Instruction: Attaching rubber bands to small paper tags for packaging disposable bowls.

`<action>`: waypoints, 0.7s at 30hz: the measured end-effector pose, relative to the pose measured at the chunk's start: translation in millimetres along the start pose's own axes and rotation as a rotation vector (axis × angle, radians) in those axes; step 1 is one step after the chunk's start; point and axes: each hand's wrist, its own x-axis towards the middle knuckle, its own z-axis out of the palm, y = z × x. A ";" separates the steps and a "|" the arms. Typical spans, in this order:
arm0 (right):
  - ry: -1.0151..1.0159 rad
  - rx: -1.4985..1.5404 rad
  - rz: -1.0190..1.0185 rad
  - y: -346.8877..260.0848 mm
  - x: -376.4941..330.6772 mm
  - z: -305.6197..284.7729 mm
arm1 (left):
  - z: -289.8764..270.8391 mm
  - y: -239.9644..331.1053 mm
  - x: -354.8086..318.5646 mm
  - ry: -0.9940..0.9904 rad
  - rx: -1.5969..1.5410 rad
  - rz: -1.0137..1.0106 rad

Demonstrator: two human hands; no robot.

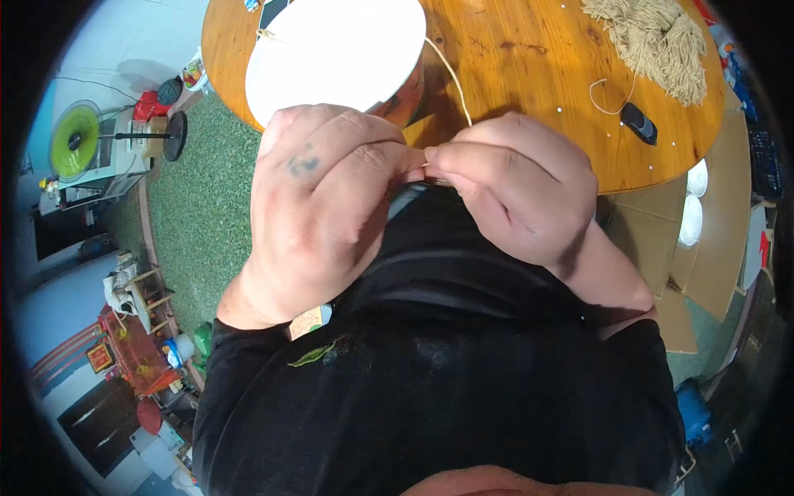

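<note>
My left hand (pixel 322 194) and my right hand (pixel 529 186) meet in front of my black shirt, at the near edge of a round wooden table (pixel 513 58). Both are closed in a pinch, fingertips almost touching, on a thin beige cord (pixel 454 74). From my right fingers the cord runs up and away to the rim of a large white oval, disc-like piece (pixel 339 58). Another bit of cord (pixel 269 35) shows knotted at that piece's left rim. The cord's end between my fingertips is mostly hidden.
A heap of beige cords (pixel 657 50) lies at the table's far right, beside a small black object (pixel 638 124). Flattened cardboard (pixel 653 236) and white round pieces (pixel 691 219) are below the table's right side. A green fan (pixel 76 139) stands at left.
</note>
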 end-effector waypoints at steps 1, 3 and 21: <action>0.026 -0.047 -0.036 1.4 1.4 1.1 | 0.1 -0.8 0.4 0.004 0.001 0.006; 0.019 -0.028 0.037 1.6 6.1 -1.4 | 0.3 -5.5 0.2 0.035 -0.022 -0.023; 0.071 0.181 0.605 9.7 4.2 30.0 | -8.0 -56.3 34.2 -0.349 -0.208 -0.406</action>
